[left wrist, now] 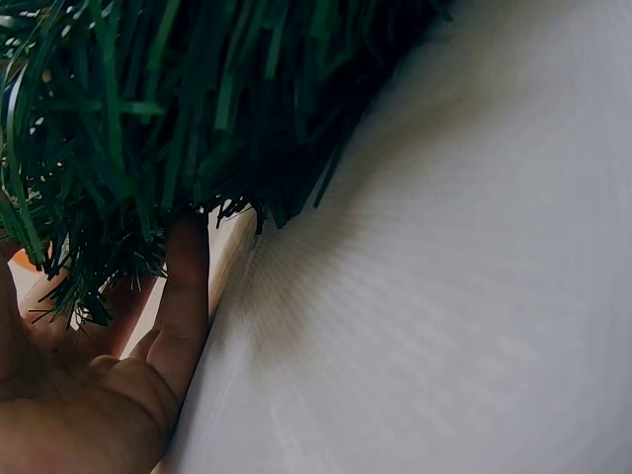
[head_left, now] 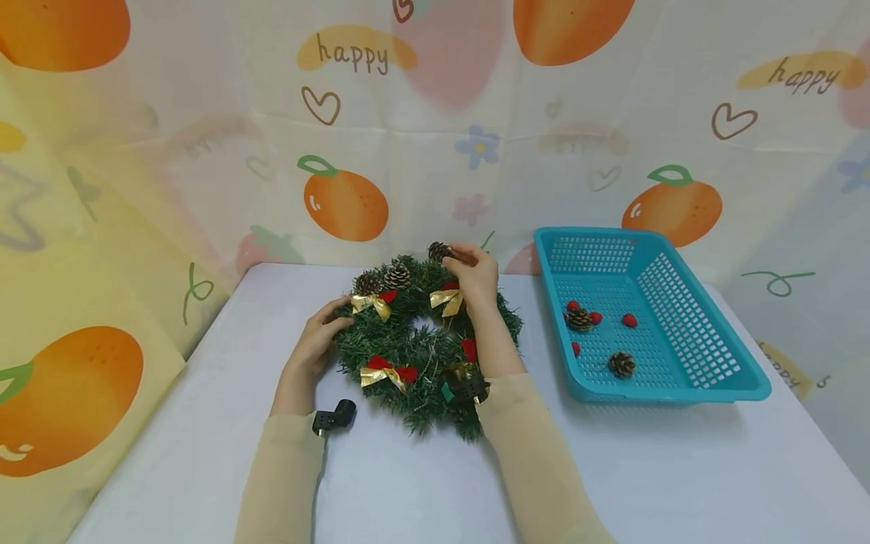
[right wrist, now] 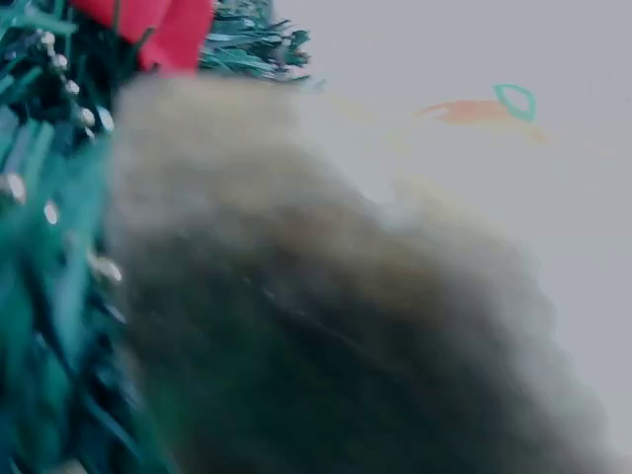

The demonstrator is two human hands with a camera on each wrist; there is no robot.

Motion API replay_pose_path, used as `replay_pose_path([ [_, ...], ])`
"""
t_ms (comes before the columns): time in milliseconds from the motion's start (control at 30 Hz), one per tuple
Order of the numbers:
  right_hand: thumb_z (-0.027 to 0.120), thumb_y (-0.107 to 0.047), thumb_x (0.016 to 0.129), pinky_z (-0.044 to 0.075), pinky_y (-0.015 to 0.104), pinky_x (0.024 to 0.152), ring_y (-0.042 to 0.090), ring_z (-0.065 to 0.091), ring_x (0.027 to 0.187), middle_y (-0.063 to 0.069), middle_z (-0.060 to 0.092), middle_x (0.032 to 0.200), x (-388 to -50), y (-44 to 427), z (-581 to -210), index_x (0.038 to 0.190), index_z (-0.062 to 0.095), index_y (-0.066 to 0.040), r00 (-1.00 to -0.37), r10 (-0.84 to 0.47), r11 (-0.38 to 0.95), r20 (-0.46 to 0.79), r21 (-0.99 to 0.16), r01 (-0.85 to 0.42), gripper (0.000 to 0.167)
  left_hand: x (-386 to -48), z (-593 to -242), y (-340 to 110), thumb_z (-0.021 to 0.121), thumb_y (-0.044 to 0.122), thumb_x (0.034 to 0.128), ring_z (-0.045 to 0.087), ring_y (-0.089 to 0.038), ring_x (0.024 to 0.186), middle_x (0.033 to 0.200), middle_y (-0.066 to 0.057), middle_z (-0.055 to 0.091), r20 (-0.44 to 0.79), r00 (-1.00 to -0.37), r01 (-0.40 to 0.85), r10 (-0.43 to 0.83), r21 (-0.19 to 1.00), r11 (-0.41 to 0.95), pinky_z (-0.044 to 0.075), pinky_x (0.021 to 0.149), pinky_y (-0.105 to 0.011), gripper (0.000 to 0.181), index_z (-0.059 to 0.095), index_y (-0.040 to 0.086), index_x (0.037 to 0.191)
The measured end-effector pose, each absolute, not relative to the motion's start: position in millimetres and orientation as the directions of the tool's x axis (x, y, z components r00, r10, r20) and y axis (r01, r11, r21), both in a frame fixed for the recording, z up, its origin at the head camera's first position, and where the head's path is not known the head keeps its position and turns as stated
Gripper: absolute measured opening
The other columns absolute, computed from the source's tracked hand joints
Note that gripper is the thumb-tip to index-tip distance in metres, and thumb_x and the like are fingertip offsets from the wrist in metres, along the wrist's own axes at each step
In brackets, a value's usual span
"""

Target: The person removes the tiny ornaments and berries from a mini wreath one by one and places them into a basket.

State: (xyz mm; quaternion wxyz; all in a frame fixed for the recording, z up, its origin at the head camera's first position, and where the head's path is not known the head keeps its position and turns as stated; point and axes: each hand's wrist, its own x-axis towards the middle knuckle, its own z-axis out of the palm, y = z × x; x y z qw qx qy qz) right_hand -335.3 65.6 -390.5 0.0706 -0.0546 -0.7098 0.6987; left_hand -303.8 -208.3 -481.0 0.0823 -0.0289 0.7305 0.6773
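A green artificial wreath [head_left: 435, 347] lies on the table, with gold-and-red bows [head_left: 390, 372] and two pine cones [head_left: 397, 274] at its upper left. My left hand [head_left: 316, 336] holds the wreath's left edge, thumb and fingers in the greenery; the left wrist view shows the fingers [left wrist: 183, 306] partly hidden by the needles. At the top of the wreath my right hand [head_left: 476, 276] pinches another pine cone [head_left: 439, 251]. In the right wrist view a large blur covers the middle and hides that hand; a red bow piece [right wrist: 163, 30] shows above it.
A blue plastic basket [head_left: 669, 394] stands to the right, holding two pine cones [head_left: 621, 364] and several red berries [head_left: 629, 320]. A patterned cloth [head_left: 435, 174] hangs behind the white table [head_left: 394, 491]. Each wrist wears a small black camera [head_left: 334, 417].
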Motion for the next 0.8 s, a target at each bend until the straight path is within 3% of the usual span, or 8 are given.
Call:
replay_pose_path([
  [233, 0.067, -0.014, 0.093, 0.048, 0.033, 0.107, 0.024, 0.056, 0.125, 0.009, 0.06, 0.133, -351, 85, -404, 0.129, 0.063, -0.014, -0.982, 0.162, -0.12, 0.094, -0.986, -0.115, 0.036, -303, -481, -208, 0.055, 0.014, 0.0978, 0.011, -0.038, 0.155, 0.168, -0.01, 0.016, -0.143, -0.988, -0.137, 0.054, 0.986, 0.099, 0.005, 0.123, -0.066, 0.059, 0.035, 0.013, 0.154],
  [433, 0.064, -0.001, 0.093, 0.052, 0.034, 0.104, 0.03, 0.056, 0.123, 0.014, 0.06, 0.126, -315, 97, -368, 0.13, 0.061, -0.002, -0.973, 0.202, -0.192, 0.115, -0.969, -0.154, 0.038, -304, -483, -210, 0.056, 0.014, 0.0973, 0.014, -0.038, 0.155, 0.167, -0.01, 0.017, -0.142, -0.989, -0.136, 0.046, 0.982, 0.128, 0.008, 0.125, -0.063, 0.06, 0.036, 0.013, 0.154],
  [633, 0.064, 0.0, 0.092, 0.054, 0.028, 0.099, 0.014, 0.06, 0.108, -0.004, 0.061, 0.109, -293, 115, -353, 0.129, 0.062, 0.0, -0.963, 0.227, -0.212, 0.143, -0.958, -0.192, 0.037, -303, -482, -211, 0.055, 0.014, 0.0979, 0.013, -0.039, 0.154, 0.167, -0.01, 0.016, -0.14, -0.989, -0.133, 0.044, 0.981, 0.139, 0.006, 0.123, -0.066, 0.059, 0.036, 0.012, 0.154],
  [800, 0.065, 0.001, 0.091, 0.055, 0.02, 0.09, 0.01, 0.06, 0.106, -0.007, 0.064, 0.108, -278, 133, -347, 0.127, 0.063, 0.0, -0.95, 0.274, -0.237, 0.151, -0.947, -0.218, 0.036, -302, -480, -208, 0.055, 0.013, 0.0976, 0.009, -0.038, 0.155, 0.168, -0.01, 0.014, -0.138, -0.989, -0.131, 0.058, 0.985, 0.111, 0.005, 0.124, -0.065, 0.059, 0.035, 0.011, 0.154],
])
